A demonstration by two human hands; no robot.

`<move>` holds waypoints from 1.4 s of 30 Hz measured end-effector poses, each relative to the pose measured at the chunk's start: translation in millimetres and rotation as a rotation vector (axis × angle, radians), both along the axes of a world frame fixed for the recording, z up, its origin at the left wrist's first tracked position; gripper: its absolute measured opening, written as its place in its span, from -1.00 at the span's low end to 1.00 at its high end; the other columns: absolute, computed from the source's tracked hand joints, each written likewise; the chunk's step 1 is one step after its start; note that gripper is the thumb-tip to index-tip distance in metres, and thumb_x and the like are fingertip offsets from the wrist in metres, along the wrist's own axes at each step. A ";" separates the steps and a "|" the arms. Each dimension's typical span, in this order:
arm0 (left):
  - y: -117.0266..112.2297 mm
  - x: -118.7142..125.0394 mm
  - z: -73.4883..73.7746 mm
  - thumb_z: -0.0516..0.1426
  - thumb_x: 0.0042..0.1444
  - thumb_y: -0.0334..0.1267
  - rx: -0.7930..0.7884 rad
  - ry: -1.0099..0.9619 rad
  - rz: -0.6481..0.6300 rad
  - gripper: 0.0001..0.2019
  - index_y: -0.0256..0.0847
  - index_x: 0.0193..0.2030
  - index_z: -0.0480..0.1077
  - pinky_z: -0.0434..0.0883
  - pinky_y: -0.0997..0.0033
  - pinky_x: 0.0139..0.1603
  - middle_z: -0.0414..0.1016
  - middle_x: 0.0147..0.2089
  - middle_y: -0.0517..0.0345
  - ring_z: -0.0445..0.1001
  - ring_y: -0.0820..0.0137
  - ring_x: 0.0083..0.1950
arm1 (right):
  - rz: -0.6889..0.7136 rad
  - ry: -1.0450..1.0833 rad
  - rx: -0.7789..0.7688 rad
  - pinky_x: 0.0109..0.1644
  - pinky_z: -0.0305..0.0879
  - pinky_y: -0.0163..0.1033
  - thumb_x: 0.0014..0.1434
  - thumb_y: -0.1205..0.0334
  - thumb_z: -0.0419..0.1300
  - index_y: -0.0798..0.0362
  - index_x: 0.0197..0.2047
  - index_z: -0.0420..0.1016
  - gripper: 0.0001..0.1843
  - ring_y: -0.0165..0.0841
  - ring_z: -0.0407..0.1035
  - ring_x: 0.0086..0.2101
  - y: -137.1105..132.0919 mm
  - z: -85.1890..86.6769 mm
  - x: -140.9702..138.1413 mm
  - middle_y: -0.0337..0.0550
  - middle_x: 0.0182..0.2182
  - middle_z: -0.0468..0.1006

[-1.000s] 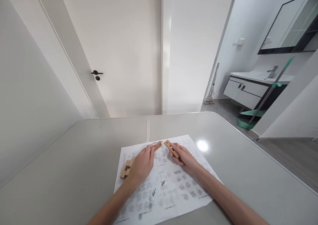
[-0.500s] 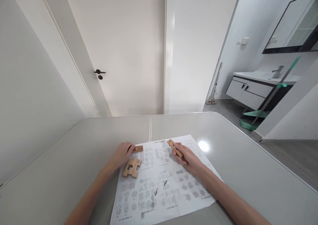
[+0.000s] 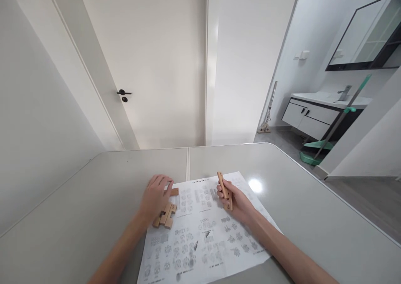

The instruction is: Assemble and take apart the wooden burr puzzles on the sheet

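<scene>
A printed instruction sheet (image 3: 206,238) lies on the grey table (image 3: 78,209). My right hand (image 3: 235,199) is closed round a long notched wooden puzzle piece (image 3: 223,183), held above the sheet's upper right part. My left hand (image 3: 156,196) rests at the sheet's upper left corner with its fingers spread over a small wooden piece (image 3: 174,191) that lies flat there. Just below that hand sits a cluster of joined wooden pieces (image 3: 165,216) on the sheet's left edge.
A seam (image 3: 188,163) splits the table in two. Beyond the far edge stand a white door with a black handle (image 3: 123,93) and a white wall. To the right, a bathroom holds a vanity (image 3: 313,113) and a green broom with dustpan (image 3: 316,147).
My left hand carried the small piece from the sheet's top centre to its upper left corner and laid it down, fingers now loosened. My right hand turned its long piece more upright.
</scene>
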State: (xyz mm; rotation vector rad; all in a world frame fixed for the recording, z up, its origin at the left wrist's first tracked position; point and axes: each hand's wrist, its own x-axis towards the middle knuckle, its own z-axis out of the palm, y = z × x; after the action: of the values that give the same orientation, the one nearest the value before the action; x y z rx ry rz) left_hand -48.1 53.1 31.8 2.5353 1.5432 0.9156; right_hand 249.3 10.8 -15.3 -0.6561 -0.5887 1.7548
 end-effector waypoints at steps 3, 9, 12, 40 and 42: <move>-26.1 37.7 9.5 0.00 0.38 -0.16 -0.090 -0.070 -0.133 -0.76 -0.13 -0.24 0.44 0.37 0.23 -0.01 0.57 -0.20 0.05 0.47 0.22 -0.12 | -0.005 0.022 0.015 -0.55 0.24 -0.33 0.28 0.07 0.32 -0.01 -0.25 0.46 -0.80 -0.36 0.33 -0.41 -4.0 5.3 -7.0 -0.17 -0.35 0.46; -55.8 107.4 0.6 0.02 0.37 0.03 -0.501 -0.071 -0.295 -0.61 -0.16 -0.35 0.47 0.26 0.38 -0.41 0.54 -0.40 0.14 0.44 0.33 -0.42 | 0.040 0.140 0.032 -0.34 0.35 -0.32 0.29 0.07 0.33 0.00 -0.26 0.48 -0.80 -0.40 0.33 -0.40 -9.1 8.5 -15.3 -0.23 -0.37 0.45; -55.0 123.4 -13.4 0.02 0.34 0.10 -0.542 -0.086 -0.247 -0.51 -0.19 -0.48 0.40 0.15 0.40 -0.51 0.41 -0.56 0.20 0.33 0.39 -0.54 | 0.027 0.168 0.046 -0.30 0.36 -0.29 0.26 0.06 0.36 -0.01 -0.26 0.48 -0.78 -0.40 0.34 -0.39 -9.9 8.5 -13.5 -0.24 -0.35 0.47; -54.3 88.5 -21.6 0.04 0.36 0.12 -0.791 -0.845 -0.271 -0.60 -0.21 -0.10 0.42 0.40 0.51 -0.55 0.62 -0.13 -0.02 0.54 0.46 -0.52 | -0.239 -0.375 0.163 -0.48 -0.01 -0.31 0.27 -0.26 0.22 -0.03 -0.22 0.45 -0.57 -0.46 -0.03 -0.56 -4.5 3.6 -3.9 -0.37 -0.52 0.16; -54.5 88.2 -21.8 0.04 0.36 0.12 -0.784 -0.864 -0.273 -0.60 -0.22 -0.12 0.42 0.40 0.50 -0.55 0.62 -0.14 -0.02 0.53 0.47 -0.53 | -0.182 -0.326 0.152 -0.50 -0.04 -0.31 0.30 -0.29 0.15 -0.05 -0.02 0.50 -0.51 -0.47 -0.05 -0.57 -5.0 3.6 -5.7 -0.35 -0.49 0.15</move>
State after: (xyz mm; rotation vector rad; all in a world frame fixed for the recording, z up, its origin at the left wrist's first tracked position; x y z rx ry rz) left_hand 40.1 -1.4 10.1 1.4435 0.9614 0.9199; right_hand 243.6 5.8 -11.7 -0.8676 -0.8497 1.4284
